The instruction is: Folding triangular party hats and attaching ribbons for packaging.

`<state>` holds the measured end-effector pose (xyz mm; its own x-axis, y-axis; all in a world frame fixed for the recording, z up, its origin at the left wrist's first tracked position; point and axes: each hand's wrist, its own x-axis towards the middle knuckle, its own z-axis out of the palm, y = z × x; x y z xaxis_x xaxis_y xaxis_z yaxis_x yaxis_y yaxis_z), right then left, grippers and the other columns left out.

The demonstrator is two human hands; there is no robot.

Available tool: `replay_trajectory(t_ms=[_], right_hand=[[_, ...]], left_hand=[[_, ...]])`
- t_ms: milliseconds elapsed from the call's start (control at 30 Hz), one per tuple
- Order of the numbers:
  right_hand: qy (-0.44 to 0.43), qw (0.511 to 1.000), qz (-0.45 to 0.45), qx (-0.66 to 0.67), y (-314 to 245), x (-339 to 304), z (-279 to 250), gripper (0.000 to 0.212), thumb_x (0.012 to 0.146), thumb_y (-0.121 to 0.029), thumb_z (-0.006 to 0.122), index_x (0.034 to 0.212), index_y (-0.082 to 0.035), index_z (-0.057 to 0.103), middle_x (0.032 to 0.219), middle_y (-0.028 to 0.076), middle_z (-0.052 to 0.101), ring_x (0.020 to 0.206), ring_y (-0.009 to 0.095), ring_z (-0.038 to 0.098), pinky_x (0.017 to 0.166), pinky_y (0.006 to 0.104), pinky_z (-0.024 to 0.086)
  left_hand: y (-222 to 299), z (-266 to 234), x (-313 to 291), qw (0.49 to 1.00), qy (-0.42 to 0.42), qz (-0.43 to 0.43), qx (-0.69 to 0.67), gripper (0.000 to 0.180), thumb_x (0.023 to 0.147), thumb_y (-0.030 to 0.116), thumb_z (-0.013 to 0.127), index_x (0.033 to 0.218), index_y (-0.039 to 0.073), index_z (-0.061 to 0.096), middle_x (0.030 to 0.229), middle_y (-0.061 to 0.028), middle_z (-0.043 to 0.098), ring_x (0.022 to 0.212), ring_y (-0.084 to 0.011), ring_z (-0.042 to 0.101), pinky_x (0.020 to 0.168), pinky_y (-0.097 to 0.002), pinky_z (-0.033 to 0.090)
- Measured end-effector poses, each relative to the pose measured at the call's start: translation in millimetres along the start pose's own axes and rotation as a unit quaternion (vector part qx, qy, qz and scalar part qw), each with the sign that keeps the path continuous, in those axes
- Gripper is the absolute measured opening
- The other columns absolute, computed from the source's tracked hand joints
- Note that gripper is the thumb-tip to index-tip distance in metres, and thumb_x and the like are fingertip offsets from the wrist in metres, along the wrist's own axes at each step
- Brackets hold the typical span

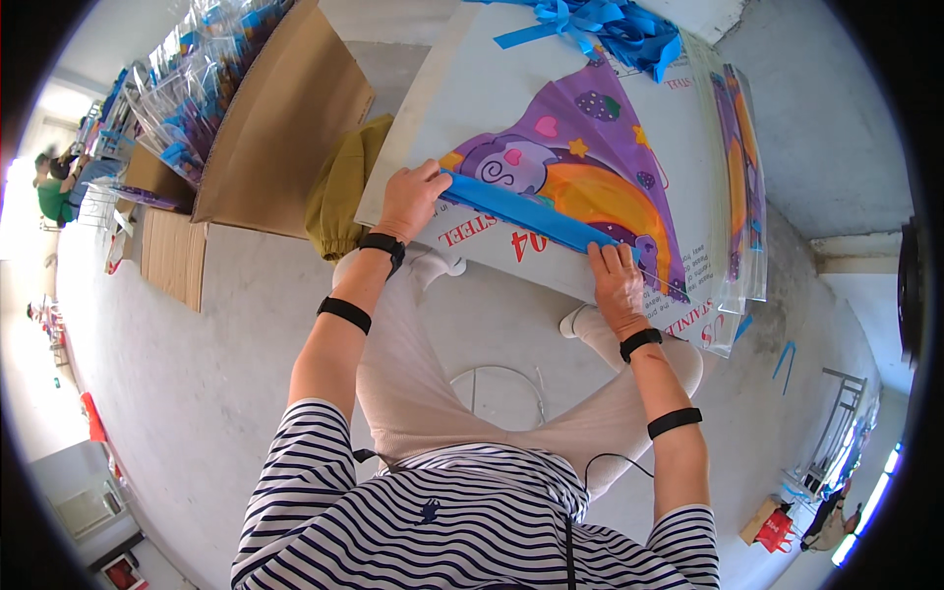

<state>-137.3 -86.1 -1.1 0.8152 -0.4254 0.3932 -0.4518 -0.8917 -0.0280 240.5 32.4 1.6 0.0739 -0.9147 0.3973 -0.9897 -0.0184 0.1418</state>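
A purple, roughly triangular printed sheet (590, 118) lies on a white board (462, 108), with a cartoon figure, an orange arc, stars and hearts on it. Along its near edge runs a folded blue strip (531, 216). My left hand (411, 200) has its fingers closed on the strip's left end. At the right end my right hand (619, 285) grips the strip, fingertips over it and thumb hidden. Both hands hold the strip stretched between them, close to the board's near edge.
Loose blue ribbons (619, 34) are heaped on the board's far side. Clear-bagged printed pieces (742, 177) lie at its right. Leftward stand a large cardboard box (285, 118) with many bagged items and an olive cloth (344, 187). A thin wire hoop (501, 370) rests between my feet.
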Motion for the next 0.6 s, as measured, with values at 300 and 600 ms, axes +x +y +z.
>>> replay_trajectory(t_ms=[300,600], right_hand=[[0.002,1.0,-0.008,0.007,2.5,0.8,0.7,0.032,0.08,-0.003,0.065,0.111,0.003,0.066,0.094,0.011,0.056,0.091,0.029,0.058,0.075,0.0368,0.057],[0.021,0.999,-0.023,-0.019,-1.8,4.4,1.9,0.025,0.079,-0.003,0.066,0.104,0.002,0.067,0.093,0.011,0.056,0.088,0.03,0.058,0.072,0.0369,0.057]], left_hand=[[-13.5,-16.0,-4.6,0.995,-0.015,0.098,0.003,0.009,0.08,0.006,0.063,0.086,0.012,0.062,0.091,-0.0022,0.059,0.087,-0.0221,0.063,0.076,-0.0376,0.048],[-13.1,-23.7,-6.3,0.992,-0.004,0.126,0.011,0.006,0.079,0.006,0.065,0.084,0.009,0.063,0.098,-0.0059,0.06,0.101,-0.0255,0.063,0.09,-0.0394,0.05]])
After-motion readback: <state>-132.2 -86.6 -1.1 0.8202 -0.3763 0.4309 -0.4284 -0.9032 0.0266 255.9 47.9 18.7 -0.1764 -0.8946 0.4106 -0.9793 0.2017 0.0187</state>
